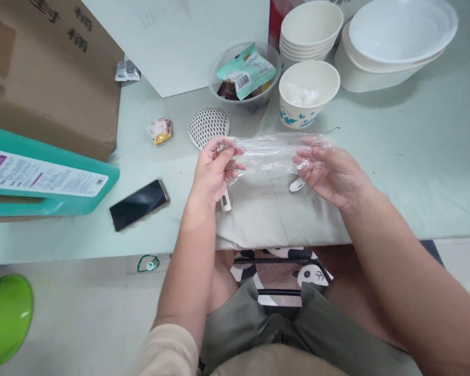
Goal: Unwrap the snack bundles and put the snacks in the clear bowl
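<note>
A sheet of thin clear plastic film (pixel 270 149) is stretched between both hands, above the table's front part. My left hand (pixel 215 167) is closed on its left end, thumb against the fingers. At the other end my right hand (pixel 325 169) grips the film, which covers its fingertips. Behind my left hand lies a white perforated strainer ladle (pixel 209 127); part of its handle (pixel 225 201) shows below the hand. A white handle end (pixel 296 184) pokes out beside my right fingers, the rest of it hidden.
A paper bowl (pixel 308 99) with something whitish inside stands behind the film, near stacked bowls (pixel 311 26) and white oval tubs (pixel 379 68). A clear bowl (pixel 215 78) holds snack packets. Leftward are a phone (pixel 139 205), a wrapped snack (pixel 162 130), a green container (pixel 102 180) and a cardboard box (pixel 62 104).
</note>
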The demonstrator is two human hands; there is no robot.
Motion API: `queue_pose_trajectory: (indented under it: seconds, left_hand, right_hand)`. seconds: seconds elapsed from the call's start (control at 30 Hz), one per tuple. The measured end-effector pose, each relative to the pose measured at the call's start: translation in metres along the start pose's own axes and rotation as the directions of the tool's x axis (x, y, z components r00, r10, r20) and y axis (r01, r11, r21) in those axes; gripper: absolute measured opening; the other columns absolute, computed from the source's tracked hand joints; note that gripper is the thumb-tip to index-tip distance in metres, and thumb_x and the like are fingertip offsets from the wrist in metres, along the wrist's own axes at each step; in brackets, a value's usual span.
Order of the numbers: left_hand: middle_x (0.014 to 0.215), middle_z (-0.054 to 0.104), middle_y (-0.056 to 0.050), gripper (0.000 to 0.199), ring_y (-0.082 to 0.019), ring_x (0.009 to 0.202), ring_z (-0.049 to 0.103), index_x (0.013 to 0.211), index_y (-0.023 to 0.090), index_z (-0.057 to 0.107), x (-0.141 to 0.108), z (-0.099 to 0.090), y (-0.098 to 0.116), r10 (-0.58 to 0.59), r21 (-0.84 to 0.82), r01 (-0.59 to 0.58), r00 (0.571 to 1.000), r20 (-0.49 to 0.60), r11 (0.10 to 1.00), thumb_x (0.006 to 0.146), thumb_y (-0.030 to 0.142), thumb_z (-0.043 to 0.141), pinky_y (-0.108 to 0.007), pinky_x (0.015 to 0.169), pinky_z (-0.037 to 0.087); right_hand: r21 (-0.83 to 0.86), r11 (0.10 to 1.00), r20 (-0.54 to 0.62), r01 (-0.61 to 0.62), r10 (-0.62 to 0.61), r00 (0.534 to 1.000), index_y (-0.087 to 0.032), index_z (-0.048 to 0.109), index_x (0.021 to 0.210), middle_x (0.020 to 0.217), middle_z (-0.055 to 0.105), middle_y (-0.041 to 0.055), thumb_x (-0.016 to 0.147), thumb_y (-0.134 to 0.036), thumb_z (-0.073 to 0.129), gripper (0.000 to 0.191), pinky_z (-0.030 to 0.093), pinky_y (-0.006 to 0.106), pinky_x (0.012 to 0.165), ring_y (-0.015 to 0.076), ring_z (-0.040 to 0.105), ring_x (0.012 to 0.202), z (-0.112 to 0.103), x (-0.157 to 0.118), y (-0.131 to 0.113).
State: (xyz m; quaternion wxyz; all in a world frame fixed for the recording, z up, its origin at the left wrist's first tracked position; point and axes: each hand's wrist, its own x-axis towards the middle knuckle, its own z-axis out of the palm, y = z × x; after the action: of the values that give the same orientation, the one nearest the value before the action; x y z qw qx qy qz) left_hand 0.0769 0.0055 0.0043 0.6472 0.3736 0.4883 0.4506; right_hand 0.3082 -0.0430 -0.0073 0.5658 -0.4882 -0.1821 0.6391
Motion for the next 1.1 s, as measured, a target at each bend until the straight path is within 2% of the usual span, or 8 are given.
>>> queue_pose_trajectory:
  seconds: [0.13, 0.27, 0.43, 0.67, 0.77, 0.87, 0.97, 1.1]
  left_hand:
    - [0.082, 0.077, 0.002, 0.032, -0.010, 0.058, 0.072, 0.102, 0.024, 0.065, -0.001, -0.003, 0.000, -0.047, 0.012, 0.046, 0.996, 0.079, 0.999, 0.076, 0.023, 0.084, -0.015, 0.045, 0.050]
    - [0.069, 0.072, 0.000, 0.016, -0.006, 0.048, 0.062, 0.085, 0.016, 0.068, 0.000, -0.005, -0.003, -0.099, 0.137, 0.083, 0.988, 0.114, 0.987, 0.076, 0.017, 0.081, -0.014, 0.042, 0.046]
    - [0.068, 0.074, 0.001, 0.013, 0.000, 0.036, 0.040, 0.089, 0.017, 0.071, 0.002, -0.008, -0.006, -0.016, 0.240, -0.008, 0.995, 0.100, 0.971, 0.078, 0.015, 0.077, -0.012, 0.035, 0.031]
    - [0.069, 0.072, 0.002, 0.012, -0.002, 0.039, 0.047, 0.085, 0.019, 0.072, 0.007, -0.016, -0.011, 0.177, 0.226, -0.191, 0.981, 0.080, 0.955, 0.078, 0.026, 0.078, -0.015, 0.036, 0.031]
    - [0.073, 0.074, 0.001, 0.020, -0.005, 0.041, 0.054, 0.098, 0.022, 0.070, 0.003, -0.013, -0.007, 0.050, 0.212, -0.078, 0.990, 0.134, 0.974, 0.083, 0.036, 0.074, -0.016, 0.038, 0.036]
    - [0.069, 0.073, 0.003, 0.023, -0.008, 0.041, 0.059, 0.105, 0.024, 0.067, -0.002, -0.009, -0.003, -0.072, 0.224, 0.032, 0.982, 0.173, 0.974, 0.084, 0.032, 0.070, -0.017, 0.038, 0.038]
    - [0.059, 0.067, 0.004, 0.011, -0.007, 0.037, 0.054, 0.094, 0.021, 0.068, -0.003, -0.005, 0.000, -0.056, 0.171, 0.036, 0.992, 0.114, 0.985, 0.084, 0.022, 0.062, -0.015, 0.036, 0.037]
    - [0.056, 0.066, 0.003, 0.011, -0.007, 0.039, 0.057, 0.082, 0.020, 0.067, -0.001, -0.003, 0.002, -0.043, 0.053, 0.038, 0.996, 0.081, 0.998, 0.083, 0.015, 0.056, -0.014, 0.038, 0.041]
  right_hand:
    - [-0.127, 0.991, -0.002, -0.039, 0.039, 0.999, -0.021, 0.068, 0.079, 0.070, 0.065, -0.0028, 0.062, -0.020, 0.086, 0.025, 0.048, 0.019, 0.051, 0.0084, 0.059, 0.060, 0.005, -0.006, 0.000]
    - [-0.157, 0.987, -0.056, 0.030, -0.039, 0.998, -0.021, 0.065, 0.076, 0.063, 0.060, -0.0039, 0.069, -0.018, 0.080, 0.017, 0.042, 0.018, 0.045, 0.0074, 0.057, 0.053, 0.004, -0.007, -0.002]
    - [-0.266, 0.964, -0.084, -0.002, -0.021, 0.996, -0.019, 0.067, 0.082, 0.059, 0.060, -0.0026, 0.075, -0.016, 0.076, 0.011, 0.041, 0.018, 0.044, 0.0064, 0.051, 0.046, 0.000, -0.008, -0.003]
    - [-0.197, 0.975, -0.083, 0.104, -0.122, 0.989, -0.020, 0.067, 0.078, 0.054, 0.044, -0.0070, 0.070, -0.014, 0.072, 0.011, 0.031, 0.017, 0.039, 0.0049, 0.040, 0.045, 0.001, -0.005, -0.001]
    - [-0.156, 0.981, -0.052, 0.119, -0.129, 0.990, -0.022, 0.065, 0.079, 0.052, 0.041, -0.0079, 0.068, -0.017, 0.073, 0.015, 0.032, 0.018, 0.040, 0.0057, 0.039, 0.045, 0.003, -0.004, -0.001]
    - [-0.163, 0.981, -0.016, 0.107, -0.111, 0.994, -0.024, 0.065, 0.082, 0.050, 0.039, -0.0083, 0.064, -0.024, 0.075, 0.020, 0.032, 0.020, 0.041, 0.0073, 0.039, 0.045, 0.001, -0.005, 0.000]
    - [-0.180, 0.974, 0.021, 0.140, -0.138, 0.990, -0.027, 0.062, 0.084, 0.048, 0.032, -0.0094, 0.066, -0.032, 0.077, 0.024, 0.030, 0.022, 0.043, 0.0090, 0.036, 0.045, -0.005, -0.004, 0.000]
    - [-0.181, 0.972, 0.106, 0.153, -0.135, 0.985, -0.031, 0.056, 0.088, 0.051, 0.029, -0.0090, 0.075, -0.037, 0.074, 0.023, 0.031, 0.026, 0.048, 0.0110, 0.035, 0.045, -0.015, -0.002, -0.001]
